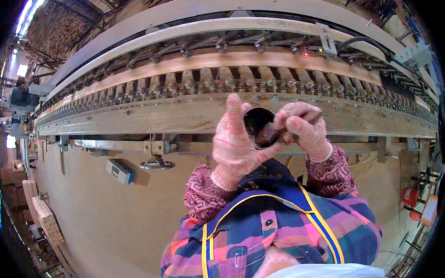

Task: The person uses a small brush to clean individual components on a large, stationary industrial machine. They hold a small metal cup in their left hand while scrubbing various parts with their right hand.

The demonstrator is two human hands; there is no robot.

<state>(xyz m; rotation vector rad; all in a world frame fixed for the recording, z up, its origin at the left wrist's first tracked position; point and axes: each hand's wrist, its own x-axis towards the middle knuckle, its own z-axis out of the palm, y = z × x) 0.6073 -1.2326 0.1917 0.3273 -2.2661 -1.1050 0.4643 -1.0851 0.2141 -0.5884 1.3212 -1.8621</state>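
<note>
My left hand [231,141], in a pink and white knit glove, curls around a dark, round, cup-like thing [258,120]. Its black hollow side faces up, and whether it has a bottom I cannot make out. My right hand [305,128], gloved the same way, is at the right rim with thumb and fingers pinched together. What lies between those fingertips, if anything, is hidden. Both hands are raised in front of my chest, over the near edge of a long machine [152,117]. Patterned sleeve covers show on both forearms.
A row of spring-loaded metal pressers [226,79] runs along the machine, with a long wooden board [199,60] behind it. Below the near edge is a handwheel [157,164]. A grey box [119,171] is at the left, and stacked timber [47,218] lies farther left.
</note>
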